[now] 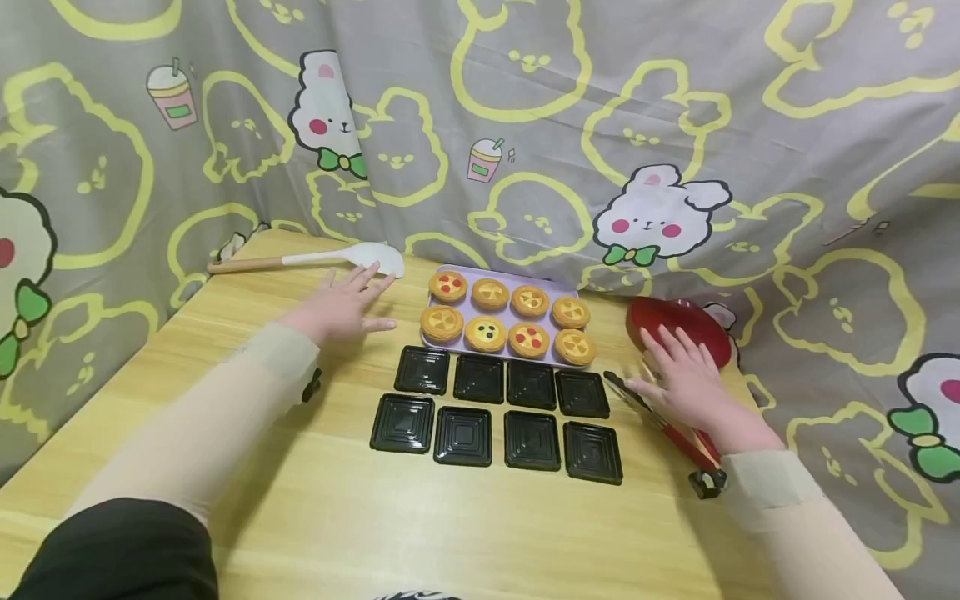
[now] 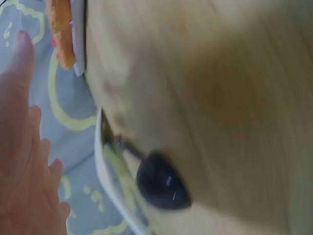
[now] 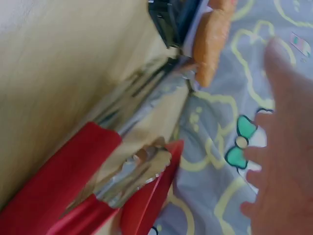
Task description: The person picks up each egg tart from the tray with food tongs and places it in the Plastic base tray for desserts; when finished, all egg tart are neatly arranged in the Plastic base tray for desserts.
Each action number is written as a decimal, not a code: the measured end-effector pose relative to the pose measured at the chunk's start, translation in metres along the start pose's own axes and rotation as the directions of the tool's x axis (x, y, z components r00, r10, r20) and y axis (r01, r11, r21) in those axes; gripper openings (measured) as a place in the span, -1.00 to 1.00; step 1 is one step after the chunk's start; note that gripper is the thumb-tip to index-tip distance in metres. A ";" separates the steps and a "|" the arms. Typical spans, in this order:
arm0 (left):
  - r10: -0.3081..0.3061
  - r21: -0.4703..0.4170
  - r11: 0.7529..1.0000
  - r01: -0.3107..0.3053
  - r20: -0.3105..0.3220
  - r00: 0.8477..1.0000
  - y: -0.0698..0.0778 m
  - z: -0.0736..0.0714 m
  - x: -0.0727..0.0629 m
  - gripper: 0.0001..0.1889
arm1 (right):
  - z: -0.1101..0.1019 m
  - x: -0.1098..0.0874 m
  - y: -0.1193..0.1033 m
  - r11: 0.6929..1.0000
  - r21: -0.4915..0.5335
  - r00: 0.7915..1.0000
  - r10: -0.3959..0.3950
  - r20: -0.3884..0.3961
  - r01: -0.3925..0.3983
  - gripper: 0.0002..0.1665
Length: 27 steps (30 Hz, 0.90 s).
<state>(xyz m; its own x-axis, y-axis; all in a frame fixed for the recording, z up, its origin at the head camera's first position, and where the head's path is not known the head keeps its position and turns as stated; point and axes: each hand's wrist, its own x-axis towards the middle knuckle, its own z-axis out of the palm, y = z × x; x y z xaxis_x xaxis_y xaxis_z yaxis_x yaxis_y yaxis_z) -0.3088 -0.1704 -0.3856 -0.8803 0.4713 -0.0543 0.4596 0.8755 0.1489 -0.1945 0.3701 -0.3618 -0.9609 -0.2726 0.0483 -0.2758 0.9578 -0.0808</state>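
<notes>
Grey curtains [image 1: 420, 75] with yellow animal outlines back a pale wooden table [image 1: 465, 533], on which everything lies in neat order. Eight toy tarts [image 1: 530, 301] sit on a purple tray [image 1: 506, 313] near the back; in front, closer to the person, lie black trays [image 1: 531, 384]. That pairing looks deliberate, since the tart rows and tray rows roughly line up and each tart seems to have a tray of its own.

Tongs [image 1: 686, 442] lie at the right with their red grips towards the person, probably for an easy pick-up, and a red dish [image 1: 707, 323] stands behind them. At the back left lies a white utensil [image 1: 384, 260] with a wooden handle, perhaps put there to keep the middle free.

Both hands hold nothing: the left hand [image 1: 337, 310] has its fingers spread near the white utensil, and the right hand [image 1: 693, 387] is spread by the tongs and dish.

Counted: eight tarts, two with red pieces, one with dark dots, five plain; eight black trays, four per row; one purple tray, one pair of tongs, one dish, one white utensil. A dark rounded shape [image 2: 164, 183] in the left wrist view is too blurred to name.
</notes>
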 end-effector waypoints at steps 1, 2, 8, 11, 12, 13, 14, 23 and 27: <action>0.004 -0.014 1.000 -0.003 0.014 1.000 0.001 0.003 0.004 -0.05 | -0.001 -0.004 0.003 1.000 -0.003 1.000 0.018 0.021 -0.018 0.14; 0.011 -0.026 1.000 -0.010 0.029 1.000 0.001 0.006 0.007 -0.04 | -0.003 -0.009 0.006 0.999 -0.007 0.998 0.039 0.040 -0.039 0.17; 0.075 -0.087 0.994 -0.068 0.088 0.993 0.008 0.015 0.025 -0.10 | -0.001 -0.039 0.029 0.993 0.004 0.987 0.119 0.109 -0.120 0.28; 0.090 -0.123 0.990 -0.074 0.129 0.988 0.012 0.016 0.031 -0.11 | 0.004 -0.053 0.040 0.986 0.026 0.977 0.159 0.145 -0.164 0.29; 0.090 -0.134 0.988 -0.072 0.141 0.986 0.013 0.017 0.033 -0.11 | 0.006 -0.057 0.043 0.984 0.032 0.974 0.167 0.153 -0.174 0.27; 0.094 -0.142 0.987 -0.073 0.151 0.984 0.014 0.018 0.035 -0.11 | 0.009 -0.060 0.046 0.983 0.032 0.972 0.172 0.159 -0.179 0.25; 0.097 -0.147 0.986 -0.074 0.158 0.983 0.015 0.019 0.037 -0.11 | 0.012 -0.063 0.048 0.983 0.029 0.972 0.173 0.161 -0.180 0.24; 0.117 -0.165 0.982 -0.092 0.148 0.982 0.022 0.025 0.049 -0.06 | 0.028 -0.075 0.057 0.987 0.045 0.983 0.146 0.112 -0.152 0.02; 0.118 -0.206 0.975 -0.085 0.152 0.981 0.020 0.026 0.051 -0.05 | 0.031 -0.071 0.058 0.983 0.096 0.983 0.147 0.114 -0.158 -0.15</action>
<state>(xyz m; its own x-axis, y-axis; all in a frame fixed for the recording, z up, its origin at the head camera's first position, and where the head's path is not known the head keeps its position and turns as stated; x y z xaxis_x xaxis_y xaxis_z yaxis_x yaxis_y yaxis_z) -0.3409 -0.1258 -0.4109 -0.7919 0.5819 -0.1853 0.4990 0.7915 0.3530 -0.1425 0.4424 -0.4009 -0.9874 -0.1377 -0.0780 -0.1217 0.9757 -0.1821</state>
